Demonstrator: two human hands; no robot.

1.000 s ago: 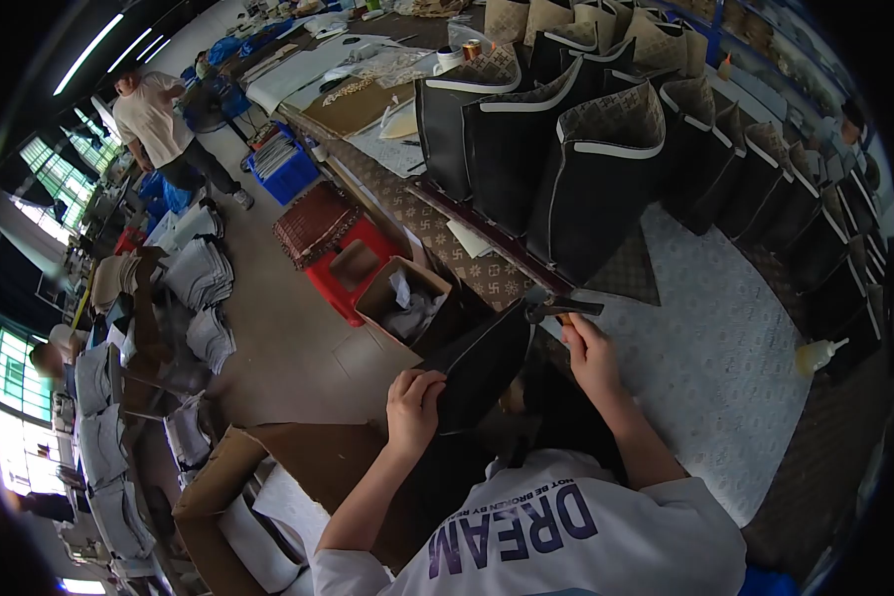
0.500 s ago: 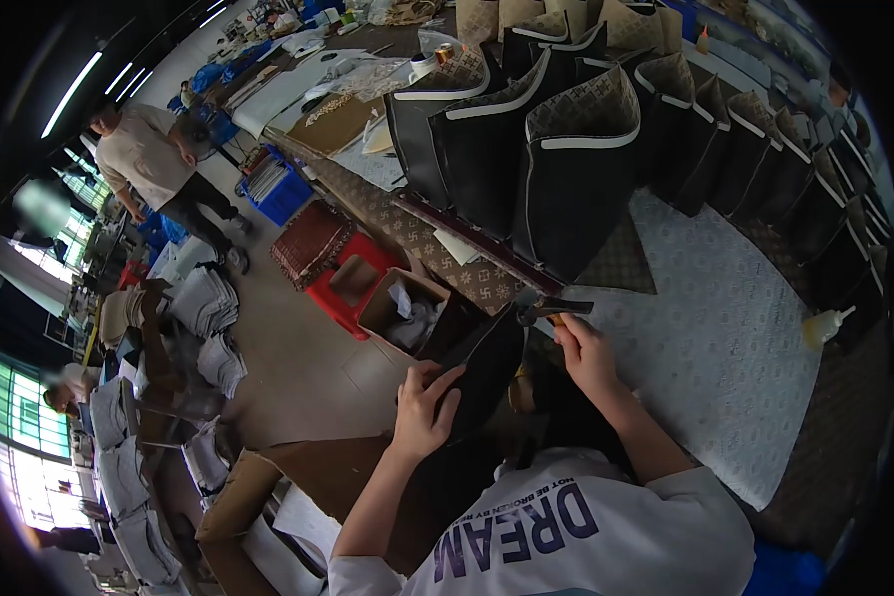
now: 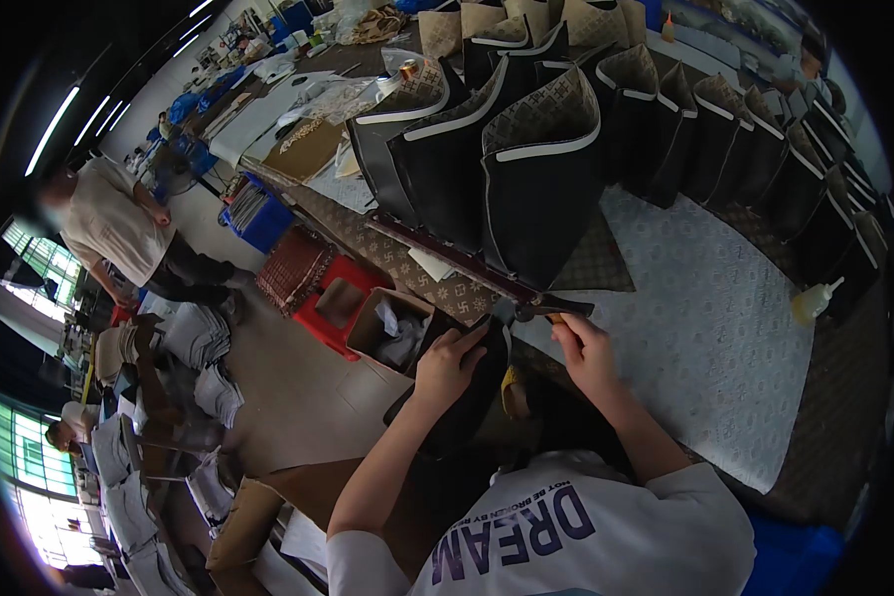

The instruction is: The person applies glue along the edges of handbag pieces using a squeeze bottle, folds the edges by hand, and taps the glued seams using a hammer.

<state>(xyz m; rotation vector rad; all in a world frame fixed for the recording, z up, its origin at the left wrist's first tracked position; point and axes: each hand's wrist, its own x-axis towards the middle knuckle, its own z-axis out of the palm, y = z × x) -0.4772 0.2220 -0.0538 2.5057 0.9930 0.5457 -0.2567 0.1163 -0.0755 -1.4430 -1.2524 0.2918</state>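
My right hand (image 3: 588, 356) is closed around the handle of a hammer (image 3: 558, 309), whose dark head lies near the table edge. My left hand (image 3: 447, 370) grips a black leather-like piece (image 3: 475, 397), one finger stretched along it towards the hammer head. The piece rests near my lap, and its lower part is partly hidden by my forearm. Beyond my hands, on the table, stands a black open-topped pouch-like piece (image 3: 541, 204) with patterned lining and white-edged rim.
More black pieces (image 3: 720, 149) line the table at the right. A squeeze bottle (image 3: 815, 301) stands on pale patterned sheeting (image 3: 705, 338). To the left are a cardboard box (image 3: 372, 333), a red stool (image 3: 333, 308), a blue crate (image 3: 256, 214) and a person (image 3: 119, 219) standing.
My left hand has moved up and right along the black piece, towards the hammer head. The hammer stays near the table edge. The view has shifted slightly, and the standing person appears closer.
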